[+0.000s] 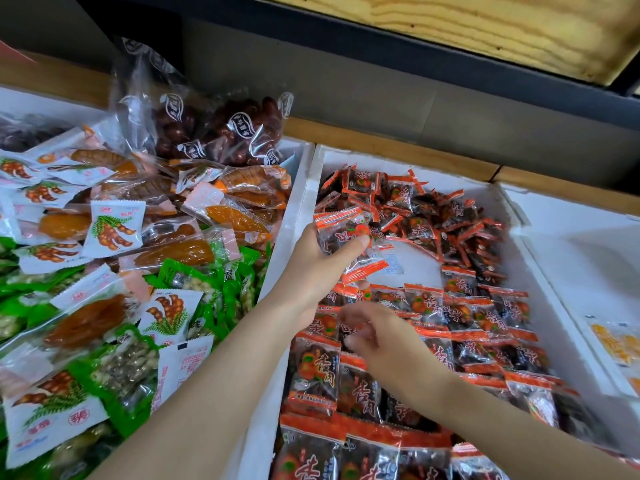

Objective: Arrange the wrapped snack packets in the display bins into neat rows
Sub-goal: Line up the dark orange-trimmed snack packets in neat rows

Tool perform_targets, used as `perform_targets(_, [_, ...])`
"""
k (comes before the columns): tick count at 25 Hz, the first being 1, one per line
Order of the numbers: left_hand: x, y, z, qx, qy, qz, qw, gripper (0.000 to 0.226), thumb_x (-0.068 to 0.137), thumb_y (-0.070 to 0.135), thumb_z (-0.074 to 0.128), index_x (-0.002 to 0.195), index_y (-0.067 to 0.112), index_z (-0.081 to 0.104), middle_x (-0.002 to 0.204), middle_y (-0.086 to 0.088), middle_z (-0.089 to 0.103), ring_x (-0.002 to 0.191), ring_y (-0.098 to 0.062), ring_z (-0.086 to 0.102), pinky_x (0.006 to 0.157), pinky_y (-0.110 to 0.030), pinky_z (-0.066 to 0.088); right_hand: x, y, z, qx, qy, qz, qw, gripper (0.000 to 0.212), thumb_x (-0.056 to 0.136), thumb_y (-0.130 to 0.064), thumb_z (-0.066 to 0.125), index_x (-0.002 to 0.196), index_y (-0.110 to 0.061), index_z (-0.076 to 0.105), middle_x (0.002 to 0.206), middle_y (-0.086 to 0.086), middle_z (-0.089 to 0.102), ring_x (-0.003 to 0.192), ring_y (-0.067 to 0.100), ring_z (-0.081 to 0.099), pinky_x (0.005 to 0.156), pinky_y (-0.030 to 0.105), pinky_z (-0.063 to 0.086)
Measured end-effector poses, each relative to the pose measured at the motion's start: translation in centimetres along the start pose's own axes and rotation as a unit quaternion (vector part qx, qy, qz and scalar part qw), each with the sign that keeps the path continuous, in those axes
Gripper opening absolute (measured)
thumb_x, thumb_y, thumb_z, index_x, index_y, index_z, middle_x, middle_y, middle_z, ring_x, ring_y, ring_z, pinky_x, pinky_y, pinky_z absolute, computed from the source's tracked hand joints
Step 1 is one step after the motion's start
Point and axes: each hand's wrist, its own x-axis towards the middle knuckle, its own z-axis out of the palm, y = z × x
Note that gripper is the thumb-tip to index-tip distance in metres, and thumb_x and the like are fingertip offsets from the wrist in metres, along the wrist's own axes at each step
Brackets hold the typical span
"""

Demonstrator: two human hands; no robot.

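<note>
A person's left hand (322, 261) is reaching over a white foam bin (540, 271), its fingers grasping a small bunch of red-edged packets (343, 230) with clear windows and bold Chinese characters too warped to read. The right hand (384, 341) is hovering lower, fingers curling down onto the neat rows of packets (460, 317) filling the near half of the bin; motion blur is making it impossible to tell whether they are gripping one. A loose heap of the same packets (433, 209) is lying at the far end, beyond a bare patch of floor. In the neighbouring bin to the left, white packets (112, 228) printed with brown pods are mixing with green packets (194, 275), and a clear bag of dark red fruit (221, 129) is leaning at the back.
</note>
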Motion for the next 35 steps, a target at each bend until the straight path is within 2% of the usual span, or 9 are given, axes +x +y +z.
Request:
perform_targets(4, [0.1,0.1,-0.1,0.048,-0.045,-0.005,0.998,0.054,0.068,0.046,0.080,0.116,0.029,0.061,0.112,0.009,0.069,0.106,-0.014,0.064,0.101,-0.042,0.046,-0.2,-1.0,-3.5,0.208,0.115,0.065,0.969,0.023,0.101,-0.024,0.036,0.123,-0.028,0.041,0.112,-0.005,0.058,0.093,0.004,0.058,0.072,0.017,0.045])
perform_targets(7, [-0.8,0.5,0.4,0.082,-0.114,-0.027,0.990,0.050,0.072,0.050,0.076,0.116,0.034,0.057,0.121,0.012,0.063,0.116,-0.009,0.057,0.096,-0.029,0.044,0.1,-2.2,-5.4,0.215,0.098,0.048,0.970,0.028,0.095,-0.033,0.047,0.123,-0.030,0.042,0.100,-0.014,0.054,0.092,0.002,0.057,0.069,0.019,0.045])
perform_targets(11, [-0.8,0.4,0.6,0.053,-0.119,-0.097,0.987,0.080,0.085,0.054,0.055,0.151,0.028,0.017,0.157,0.009,0.019,0.145,-0.017,0.020,0.114,-0.046,0.020,0.3,-1.6,-5.9,0.245,0.066,0.088,0.963,0.040,0.086,-0.038,0.062,0.122,-0.026,0.048,0.105,-0.010,0.058,0.094,0.006,0.059,0.083,0.023,0.046])
perform_targets(13, [-0.6,0.6,0.4,0.037,-0.110,-0.089,0.989,0.057,0.090,0.040,0.060,0.141,0.026,0.039,0.149,0.007,0.038,0.137,-0.018,0.035,0.113,-0.046,0.025,0.5,-1.0,-6.2,0.307,0.071,0.099,0.944,0.033,0.086,-0.033,0.063,0.114,-0.018,0.057,0.111,0.001,0.066,0.098,0.015,0.065,0.093,0.035,0.050])
perform_targets(16, [-0.7,0.7,0.5,0.052,-0.095,-0.066,0.992,0.024,0.090,0.023,0.064,0.113,0.026,0.058,0.118,0.008,0.064,0.112,-0.011,0.056,0.097,-0.034,0.037,0.2,-0.4,-6.6,0.391,0.063,0.100,0.913,0.029,0.088,-0.021,0.062,0.111,-0.003,0.060,0.095,0.008,0.066,0.081,0.013,0.068,0.080,0.031,0.058])
perform_targets(22, [0.1,0.3,-0.2,0.065,0.004,-0.023,0.998,0.018,0.088,0.022,0.067,0.103,0.020,0.058,0.105,-0.002,0.068,0.101,-0.019,0.063,0.097,-0.041,0.046,-0.9,0.8,-7.7,0.330,0.010,0.117,0.937,0.013,0.088,-0.020,0.061,0.099,-0.013,0.061,0.089,0.006,0.067,0.072,0.019,0.068,0.069,0.029,0.057])
perform_targets(27, [0.0,0.3,-0.2,0.053,-0.014,-0.028,0.998,0.027,0.086,0.025,0.070,0.110,0.021,0.059,0.108,-0.001,0.067,0.104,-0.021,0.062,0.094,-0.042,0.046,-1.2,0.8,-7.2,0.066,-0.100,0.035,0.992,0.021,0.078,-0.024,0.073,0.098,-0.026,0.069,0.078,-0.016,0.063,0.057,-0.006,0.053,0.057,0.008,0.038])
perform_targets(31, [-0.3,0.3,-0.1,0.022,-0.006,-0.037,0.999,0.013,0.088,0.019,0.067,0.100,0.017,0.062,0.087,0.004,0.068,0.072,-0.008,0.063,0.066,-0.029,0.051,-0.4,0.9,-5.0,0.011,-0.158,0.021,0.987,0.013,0.080,-0.025,0.072,0.085,-0.015,0.067,0.064,-0.015,0.064,0.057,-0.006,0.056,0.061,0.008,0.040])
perform_targets(35, [-0.5,0.2,0.3,0.038,-0.022,-0.049,0.998,0.023,0.087,0.022,0.068,0.106,0.015,0.061,0.100,0.000,0.069,0.084,-0.014,0.062,0.087,-0.037,0.049,0.4,1.4,-3.4,-0.092,-0.191,-0.025,0.977,0.037,0.085,-0.035,0.065,0.073,-0.004,0.050,0.067,0.001,0.039,0.062,0.012,0.037,0.060,0.027,0.028])
